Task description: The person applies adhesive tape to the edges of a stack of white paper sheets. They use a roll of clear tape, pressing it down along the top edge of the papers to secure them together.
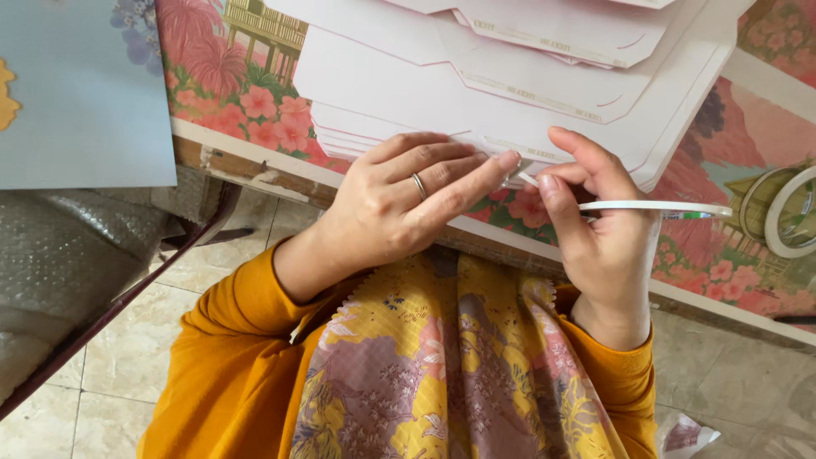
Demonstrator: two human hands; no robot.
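Note:
My left hand (399,200), with a ring on one finger, lies on the near edge of a stack of white paper envelope blanks (510,76), its index fingertip pressing on a thin white tape end at the stack's corner. My right hand (595,229) pinches the same tape end with thumb and forefinger and holds a thin roll of white tape (654,206) that sticks out flat to the right. The fingertips of both hands meet at the envelope edge.
The table carries a flowered cloth (246,85) and its edge (255,174) runs diagonally. Two more tape rolls (786,208) lie at the right. A pale blue sheet (76,93) is at the left, a grey padded seat (59,255) below it. My lap shows orange sleeves and patterned fabric.

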